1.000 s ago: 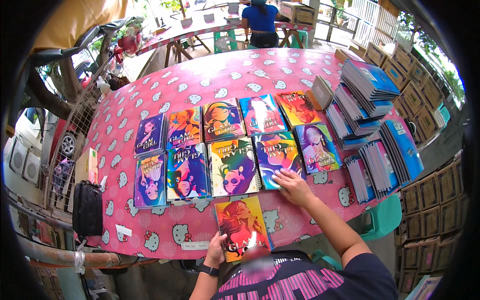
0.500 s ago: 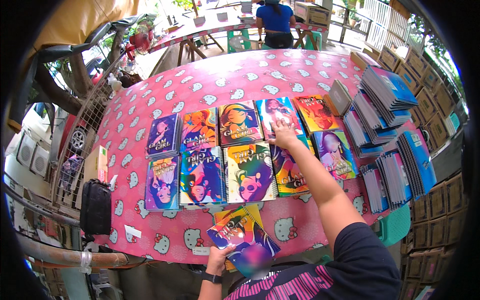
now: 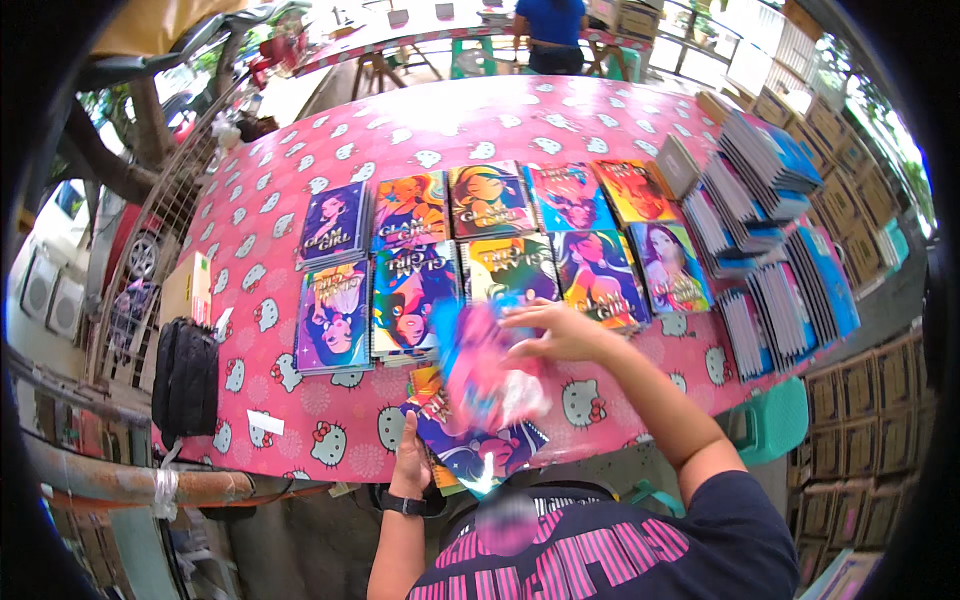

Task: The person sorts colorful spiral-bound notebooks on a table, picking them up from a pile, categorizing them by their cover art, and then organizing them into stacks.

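Note:
My right hand (image 3: 556, 333) pinches the edge of a pink and blue spiral notebook (image 3: 488, 372), smeared by motion. It hangs over a small fanned bundle of notebooks (image 3: 478, 450) at the near table edge. My left hand (image 3: 410, 458), thumb up, is closed on the left side of that bundle; purple and yellow covers show. Beyond lie two rows of notebook stacks with bright illustrated covers, among them a purple stack (image 3: 333, 222), an orange one (image 3: 410, 212) and a red-yellow one (image 3: 636, 192). The held notebook partly hides the white-covered stack (image 3: 508, 264) in the near row.
Piles of blue-backed notebooks (image 3: 765, 165) stand along the table's right side. A black bag (image 3: 186, 378) and a cardboard box (image 3: 183, 288) sit at the left edge. A green stool (image 3: 770, 420) and carton stacks (image 3: 850, 410) are to the right. A person in blue (image 3: 550, 25) is at a far table.
My right hand has come back from the far row with the pink and blue notebook from its stack, over the bundle. My left hand still grips the bundle. The view has shifted slightly.

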Demonstrator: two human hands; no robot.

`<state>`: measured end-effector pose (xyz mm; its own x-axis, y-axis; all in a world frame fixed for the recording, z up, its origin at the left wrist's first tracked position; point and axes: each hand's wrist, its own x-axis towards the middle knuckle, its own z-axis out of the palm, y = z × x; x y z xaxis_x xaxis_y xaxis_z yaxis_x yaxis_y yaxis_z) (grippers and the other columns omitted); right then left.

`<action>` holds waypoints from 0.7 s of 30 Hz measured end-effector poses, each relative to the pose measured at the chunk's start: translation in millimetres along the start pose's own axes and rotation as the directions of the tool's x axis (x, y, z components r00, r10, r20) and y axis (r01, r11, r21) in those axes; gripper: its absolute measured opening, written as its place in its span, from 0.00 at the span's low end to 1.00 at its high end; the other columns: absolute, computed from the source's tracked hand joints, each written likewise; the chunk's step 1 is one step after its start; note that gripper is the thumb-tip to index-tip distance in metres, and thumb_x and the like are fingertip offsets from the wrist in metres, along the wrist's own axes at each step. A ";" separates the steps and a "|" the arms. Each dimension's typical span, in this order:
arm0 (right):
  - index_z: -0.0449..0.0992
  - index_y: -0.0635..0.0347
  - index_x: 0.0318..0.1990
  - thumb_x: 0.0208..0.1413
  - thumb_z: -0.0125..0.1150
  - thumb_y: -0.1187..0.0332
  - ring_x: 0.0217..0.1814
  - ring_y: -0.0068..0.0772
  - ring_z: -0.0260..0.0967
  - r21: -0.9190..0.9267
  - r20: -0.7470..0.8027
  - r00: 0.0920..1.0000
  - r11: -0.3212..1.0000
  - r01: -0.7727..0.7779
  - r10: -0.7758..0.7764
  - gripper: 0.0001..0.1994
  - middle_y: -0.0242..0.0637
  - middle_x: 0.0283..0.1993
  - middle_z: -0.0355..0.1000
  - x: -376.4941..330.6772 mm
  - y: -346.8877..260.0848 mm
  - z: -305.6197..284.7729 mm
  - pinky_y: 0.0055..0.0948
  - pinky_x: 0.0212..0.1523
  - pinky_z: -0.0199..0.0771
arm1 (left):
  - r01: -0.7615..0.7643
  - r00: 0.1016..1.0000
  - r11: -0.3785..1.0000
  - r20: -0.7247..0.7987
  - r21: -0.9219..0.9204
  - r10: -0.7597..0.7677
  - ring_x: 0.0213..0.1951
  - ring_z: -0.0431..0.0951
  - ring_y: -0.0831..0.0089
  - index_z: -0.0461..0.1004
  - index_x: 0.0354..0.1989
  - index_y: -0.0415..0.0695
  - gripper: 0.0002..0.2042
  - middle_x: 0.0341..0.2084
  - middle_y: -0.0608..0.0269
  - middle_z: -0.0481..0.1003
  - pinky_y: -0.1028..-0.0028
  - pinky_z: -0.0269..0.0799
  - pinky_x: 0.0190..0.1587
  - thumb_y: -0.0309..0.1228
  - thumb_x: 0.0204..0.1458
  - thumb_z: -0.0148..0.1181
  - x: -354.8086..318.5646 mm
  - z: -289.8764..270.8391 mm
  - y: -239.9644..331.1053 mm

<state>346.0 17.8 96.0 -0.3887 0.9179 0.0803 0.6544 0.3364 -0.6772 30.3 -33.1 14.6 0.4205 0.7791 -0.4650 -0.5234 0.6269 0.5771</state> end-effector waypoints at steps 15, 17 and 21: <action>0.69 0.54 0.54 0.48 0.64 0.66 0.53 0.41 0.68 0.268 0.038 0.997 0.962 0.051 -0.064 0.23 0.41 0.51 0.70 -6.6 -72.8 83.7 0.34 0.53 0.67 | -0.058 0.998 0.936 -0.011 0.347 0.066 0.37 0.77 0.70 0.71 0.44 0.38 0.16 0.37 0.61 0.76 0.71 0.73 0.41 0.25 0.45 0.63 7.4 -56.8 -1.3; 0.74 0.61 0.44 0.46 0.63 0.69 0.43 0.42 0.71 0.101 -0.311 0.950 0.994 0.037 -0.004 0.16 0.45 0.38 0.73 43.9 -15.9 55.6 0.40 0.42 0.70 | -0.006 0.998 0.951 -0.058 0.309 0.025 0.37 0.77 0.70 0.70 0.45 0.37 0.17 0.38 0.60 0.76 0.72 0.73 0.41 0.22 0.44 0.62 0.6 -45.8 3.3; 0.60 0.57 0.60 0.48 0.61 0.59 0.68 0.45 0.49 -0.520 -0.512 0.844 0.724 -0.453 0.160 0.31 0.44 0.64 0.56 136.2 84.7 12.2 0.48 0.64 0.50 | -0.018 0.994 0.974 -0.105 0.224 0.042 0.38 0.77 0.68 0.70 0.45 0.36 0.17 0.39 0.58 0.76 0.71 0.73 0.42 0.21 0.44 0.59 -5.4 -54.5 6.8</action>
<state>340.6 168.7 40.7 0.1090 0.9361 0.3344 0.9872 -0.0625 -0.1469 -15.9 -33.1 -15.6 0.3179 0.8006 -0.5078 -0.3515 0.5970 0.7212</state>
